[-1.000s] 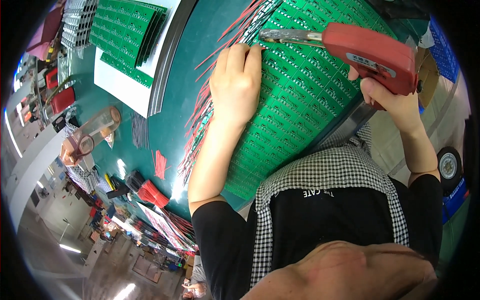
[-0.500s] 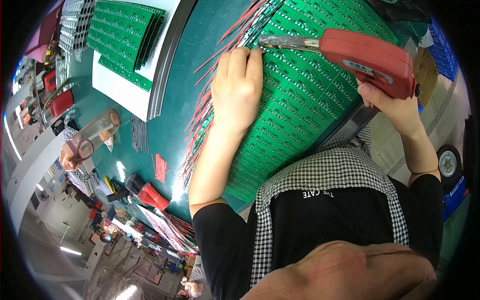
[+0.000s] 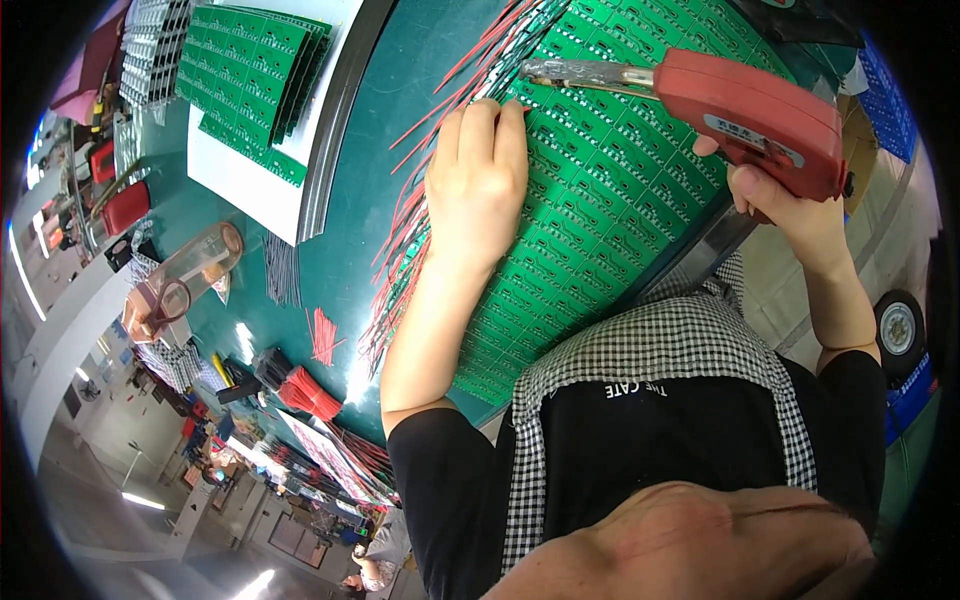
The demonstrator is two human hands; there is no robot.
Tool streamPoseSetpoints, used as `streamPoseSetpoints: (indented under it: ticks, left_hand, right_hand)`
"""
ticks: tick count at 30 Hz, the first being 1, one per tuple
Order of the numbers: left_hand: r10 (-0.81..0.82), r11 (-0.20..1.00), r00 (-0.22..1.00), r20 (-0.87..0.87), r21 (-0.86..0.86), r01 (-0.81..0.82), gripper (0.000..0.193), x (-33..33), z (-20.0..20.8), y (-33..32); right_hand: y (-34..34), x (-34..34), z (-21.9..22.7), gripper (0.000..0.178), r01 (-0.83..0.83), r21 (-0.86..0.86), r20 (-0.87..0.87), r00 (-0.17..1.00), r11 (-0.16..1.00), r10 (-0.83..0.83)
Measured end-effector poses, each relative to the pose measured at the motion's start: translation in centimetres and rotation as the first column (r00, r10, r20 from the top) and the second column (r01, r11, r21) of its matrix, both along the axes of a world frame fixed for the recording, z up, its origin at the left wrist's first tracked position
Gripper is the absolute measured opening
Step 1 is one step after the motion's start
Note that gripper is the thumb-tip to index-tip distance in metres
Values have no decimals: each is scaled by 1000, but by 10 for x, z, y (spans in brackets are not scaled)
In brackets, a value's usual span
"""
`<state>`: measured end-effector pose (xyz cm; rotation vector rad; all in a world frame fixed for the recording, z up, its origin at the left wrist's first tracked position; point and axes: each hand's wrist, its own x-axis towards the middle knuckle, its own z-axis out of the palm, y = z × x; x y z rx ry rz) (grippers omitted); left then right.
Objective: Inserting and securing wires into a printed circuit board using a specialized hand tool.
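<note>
In my right hand (image 3: 785, 205) is a red soldering gun (image 3: 750, 115), my fingers wrapped round its handle. Its long metal nose points left, the tip over the far left part of the green circuit boards (image 3: 600, 210). My left hand (image 3: 478, 185) rests back up on the boards' left edge, fingers bent down and close together just below that tip. A short bit of red wire (image 3: 525, 109) shows at its fingertips; the pinch itself is mostly hidden. Red, black and white wires (image 3: 500, 65) fringe the boards' left edge, above and beneath my left hand.
Further left, stacked circuit boards (image 3: 245, 70) lie on white sheets (image 3: 240, 190). Dark wires (image 3: 283, 270), short red wires (image 3: 323, 335) and a bundle of red wires (image 3: 308, 393) lie on the green table (image 3: 345, 240). Scissors (image 3: 165, 303) lie by a clear container (image 3: 205, 252).
The soldering gun and my right hand have shifted slightly right, and the tip has moved a little away from my left fingertips. My left hand has barely moved.
</note>
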<state>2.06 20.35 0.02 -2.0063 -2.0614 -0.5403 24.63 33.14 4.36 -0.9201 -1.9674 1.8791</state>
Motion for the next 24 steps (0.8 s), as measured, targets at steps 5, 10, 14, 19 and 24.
streamPoseSetpoints:
  ticks: [5,10,14,19,24]
  left_hand:
    - [3,1000,999,47,6,-4,23,3,7,10]
    - [7,1000,1000,-12,-13,-7,25,2,6,16]
    - [-15,1000,1000,-1,4,15,25,3,3,14]
    - [-3,1000,1000,1,-22,3,24,4,3,16]
    - [16,1000,1000,-16,-24,-17,22,6,2,17]
  right_hand:
    - [3,-1,2,35,38,11,-2,999,999,-38]
    - [1,-5,4,24,170,-42,-38,984,984,-172]
    - [1,-3,3,25,201,-42,11,980,979,-201]
    - [3,-4,4,26,164,-35,82,984,986,-160]
    - [3,-4,4,26,168,-42,84,983,985,-164]
